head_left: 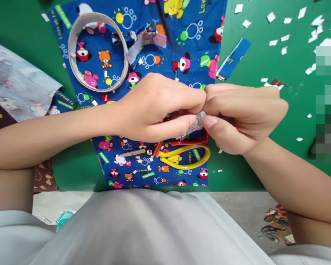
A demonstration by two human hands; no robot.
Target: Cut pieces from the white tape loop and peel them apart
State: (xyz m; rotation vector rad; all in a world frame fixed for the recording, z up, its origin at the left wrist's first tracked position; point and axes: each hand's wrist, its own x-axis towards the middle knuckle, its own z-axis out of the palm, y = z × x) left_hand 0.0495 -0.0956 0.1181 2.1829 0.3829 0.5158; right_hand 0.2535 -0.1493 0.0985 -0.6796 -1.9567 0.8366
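shirt: grey shirt [143,228] fills the bottom edge, nearest the camera; the person sits tight against the worktop edge.
pale cloth: pale cloth [19,81] lies far left, pushed aside, well apart from the hands.
tape roll: tape roll [71,55] lies flat on the blue cloth, up left; its loose end trails right, probably parked within reach.
blue cloth: blue cloth [182,40] with a cartoon print is spread flat down the middle, under both hands.
left hand: left hand [154,108] has its grip closed, thumb and forefinger pinching the grey scrap.
grey scrap: grey scrap [196,124] sits between the two hands, lifted just above the blue cloth; it is small and limp, so a two-sided pinch likely steadies it.
scissors: scissors [179,152] lie just below the hands on the blue cloth, blades shut and pointing left, handy but free.
right hand: right hand [242,117] has its grip closed on the same scrap, fingertips touching the left's.
blue strip: blue strip [234,57] is an offcut lying beside the cloth's right edge.
white bits: white bits [270,16] are scattered up right, looks like trimmings.
worktop: worktop [278,110] is green, matte and littered.
floor: floor [245,209] is bare grey below the worktop edge; nothing more of the room shows.
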